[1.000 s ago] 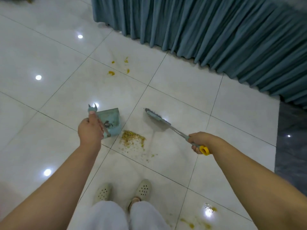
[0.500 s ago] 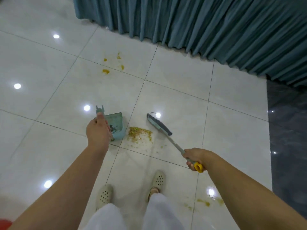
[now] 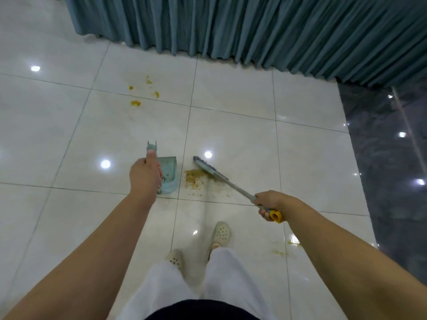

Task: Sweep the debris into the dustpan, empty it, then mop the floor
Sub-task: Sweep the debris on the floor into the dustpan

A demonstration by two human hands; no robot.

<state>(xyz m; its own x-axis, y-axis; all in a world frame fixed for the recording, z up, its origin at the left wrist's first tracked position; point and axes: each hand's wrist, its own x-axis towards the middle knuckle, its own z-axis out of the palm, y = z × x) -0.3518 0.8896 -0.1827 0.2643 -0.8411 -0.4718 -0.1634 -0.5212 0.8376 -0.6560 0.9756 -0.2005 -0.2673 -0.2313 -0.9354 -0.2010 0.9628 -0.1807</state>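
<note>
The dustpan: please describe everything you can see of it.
The dustpan is pale teal and looks like plastic. It has a long upright handle with a forked clip at the top, gripped by the left hand. The pan stands on the white tile, its open mouth toward the debris pile on its right, not touching it. Comb-like teeth show inside.

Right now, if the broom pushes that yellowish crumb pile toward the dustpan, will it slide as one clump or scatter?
Probably scatters somewhat: the pile is loose small grains, with strays already trailing behind it. The glossy tile should let dry bits slide easily. The faint smear near the broom hints some may stick. The dustpan sits close, so a short push suffices.
</note>
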